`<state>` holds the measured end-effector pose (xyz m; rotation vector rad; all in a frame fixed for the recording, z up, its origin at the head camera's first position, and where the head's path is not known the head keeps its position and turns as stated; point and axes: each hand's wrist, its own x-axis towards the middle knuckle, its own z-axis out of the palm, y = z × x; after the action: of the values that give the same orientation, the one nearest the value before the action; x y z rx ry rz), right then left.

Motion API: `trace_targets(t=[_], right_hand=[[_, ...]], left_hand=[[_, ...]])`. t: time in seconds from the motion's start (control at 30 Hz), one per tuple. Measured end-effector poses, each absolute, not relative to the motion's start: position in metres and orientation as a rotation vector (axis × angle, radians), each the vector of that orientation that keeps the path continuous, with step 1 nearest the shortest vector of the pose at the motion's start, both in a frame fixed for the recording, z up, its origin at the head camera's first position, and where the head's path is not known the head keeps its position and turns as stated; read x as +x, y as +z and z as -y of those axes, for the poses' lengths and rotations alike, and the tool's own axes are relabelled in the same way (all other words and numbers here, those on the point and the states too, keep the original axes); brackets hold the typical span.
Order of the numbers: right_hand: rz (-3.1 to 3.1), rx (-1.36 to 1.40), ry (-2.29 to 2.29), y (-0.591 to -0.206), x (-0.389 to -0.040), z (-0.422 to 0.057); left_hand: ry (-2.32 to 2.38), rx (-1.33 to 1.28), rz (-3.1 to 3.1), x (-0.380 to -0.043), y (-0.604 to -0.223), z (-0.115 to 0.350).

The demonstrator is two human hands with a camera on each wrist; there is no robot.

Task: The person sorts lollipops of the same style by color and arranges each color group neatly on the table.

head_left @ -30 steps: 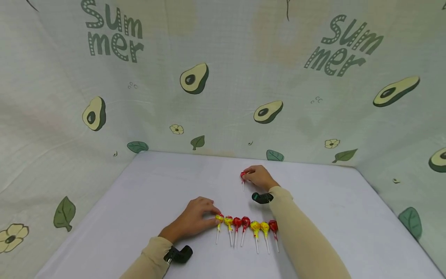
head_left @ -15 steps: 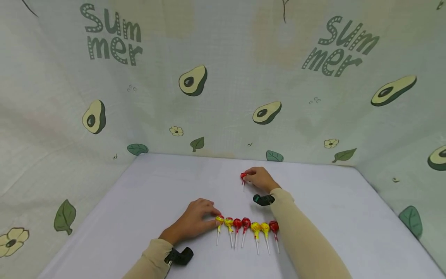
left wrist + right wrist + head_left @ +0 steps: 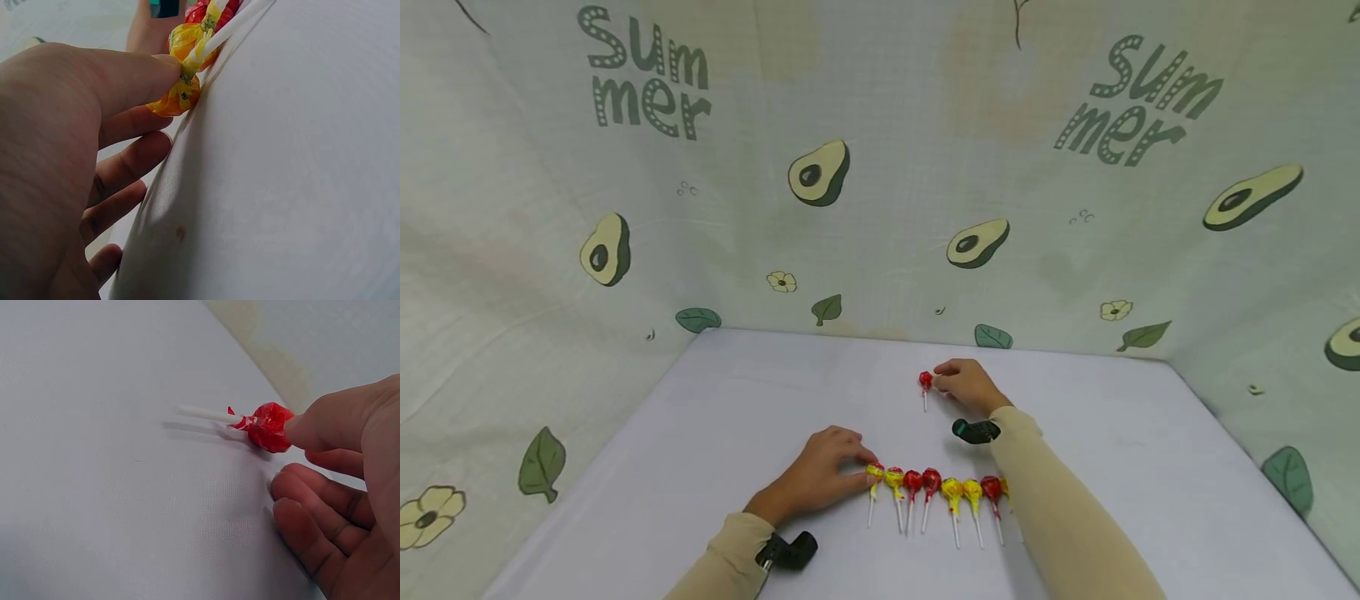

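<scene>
My left hand (image 3: 822,468) pinches the wrapped head of a yellow lollipop (image 3: 181,94) between thumb and index finger. That lollipop lies at the left end of a row on the white table, its white stick toward me. Farther back, a single red lollipop (image 3: 925,380) lies with its stick toward me. Just to its right is my right hand (image 3: 967,387), thumb and fingers spread apart. In the right wrist view the thumb overlaps the edge of the red wrapper (image 3: 270,428); whether it touches cannot be told.
Several more lollipops, such as a red one (image 3: 931,481) and a yellow one (image 3: 952,490), continue the row. My right sleeve (image 3: 1067,508) covers part of its right end. The white table (image 3: 760,375) meets a printed cloth backdrop (image 3: 887,275) behind.
My right hand has loosened from the red lollipop and shifted slightly right, leaving it on the table. Another yellow lollipop now shows beside the right sleeve. The left hand stays put.
</scene>
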<state>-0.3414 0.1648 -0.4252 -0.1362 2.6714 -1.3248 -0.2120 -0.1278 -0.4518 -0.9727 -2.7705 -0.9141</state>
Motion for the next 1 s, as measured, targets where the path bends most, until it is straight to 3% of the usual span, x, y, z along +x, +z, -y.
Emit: trace_targets(t=[0.47, 1.0], right_hand=[[-2.643, -0.231, -1.389, -0.415, -0.341, -0.181], [-2.645, -0.307, -1.47, -0.388, -0.295, -0.215]], left_hand=[[-0.899, -1.001, 2.745, -0.215, -0.456, 0.129], [-0.902, -0.981, 2.781, -0.215, -0.454, 0.129]])
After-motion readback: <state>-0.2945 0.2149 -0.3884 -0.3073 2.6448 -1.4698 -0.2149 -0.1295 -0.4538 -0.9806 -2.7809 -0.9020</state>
